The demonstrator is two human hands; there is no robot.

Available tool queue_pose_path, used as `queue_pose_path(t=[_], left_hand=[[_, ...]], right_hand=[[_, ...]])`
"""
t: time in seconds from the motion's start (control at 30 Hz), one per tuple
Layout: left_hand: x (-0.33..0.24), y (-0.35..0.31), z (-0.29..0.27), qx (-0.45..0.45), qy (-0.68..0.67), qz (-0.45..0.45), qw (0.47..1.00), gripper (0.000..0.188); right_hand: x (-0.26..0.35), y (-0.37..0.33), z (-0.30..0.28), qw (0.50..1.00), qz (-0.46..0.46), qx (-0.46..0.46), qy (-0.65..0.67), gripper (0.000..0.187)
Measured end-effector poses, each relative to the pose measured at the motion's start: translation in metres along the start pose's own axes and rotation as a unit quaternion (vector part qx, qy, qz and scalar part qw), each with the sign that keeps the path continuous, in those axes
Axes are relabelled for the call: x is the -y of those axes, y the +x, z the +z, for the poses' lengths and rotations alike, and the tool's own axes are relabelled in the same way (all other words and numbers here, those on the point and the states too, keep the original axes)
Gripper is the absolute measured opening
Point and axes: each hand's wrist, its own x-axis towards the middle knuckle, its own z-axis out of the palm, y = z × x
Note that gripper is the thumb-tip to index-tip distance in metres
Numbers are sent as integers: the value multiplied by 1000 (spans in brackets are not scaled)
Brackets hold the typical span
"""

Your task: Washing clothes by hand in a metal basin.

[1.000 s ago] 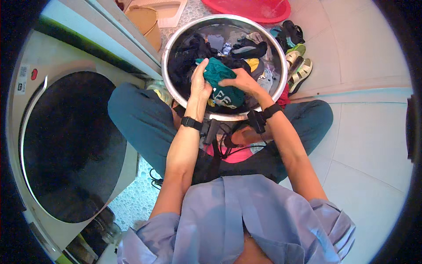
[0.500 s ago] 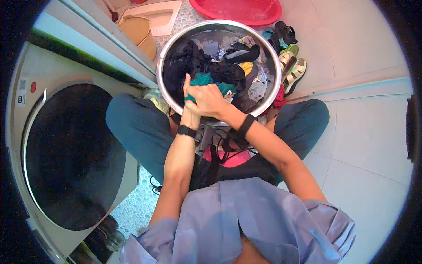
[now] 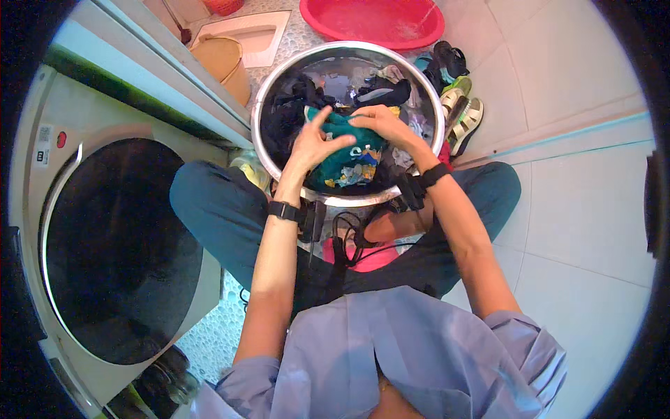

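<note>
A wide metal basin [image 3: 259, 143] stands between my knees with wet laundry in it. Spread over the near half is a green printed garment [image 3: 342, 150] with white, yellow and blue patches. My left hand [image 3: 313, 145] is over its left side, thumb and fingers apart. At its upper right edge, my right hand [image 3: 385, 127] has its fingers bent down onto the cloth, seemingly pinching it. Dark clothes [image 3: 283, 115] lie to the left, and a black-and-grey piece [image 3: 384, 93] lies toward the far side.
Beyond the basin is a pink tub [image 3: 370, 28] with water running into it. Sandals [image 3: 466, 122] and other shoes line the right wall. At left stands a front-loading washing machine [image 3: 66, 112]; a tan bucket [image 3: 230, 70] and a squat toilet [image 3: 262, 35] are farther back.
My hands were clasped together around the bunched green garment. They have moved apart, the right one to the right, and the garment now lies spread with its print showing.
</note>
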Motion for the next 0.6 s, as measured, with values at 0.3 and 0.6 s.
queue_pose_path(t=[0.3,0.6], left_hand=[[-20,26,-41,-99,-157,76,980,24],[-159,26,-126,-128,-445,238,854,29]], right_hand=[[101,19,-24,987,-147,-53,-37,31],[251,68,-57,902,-367,-160,160,21]])
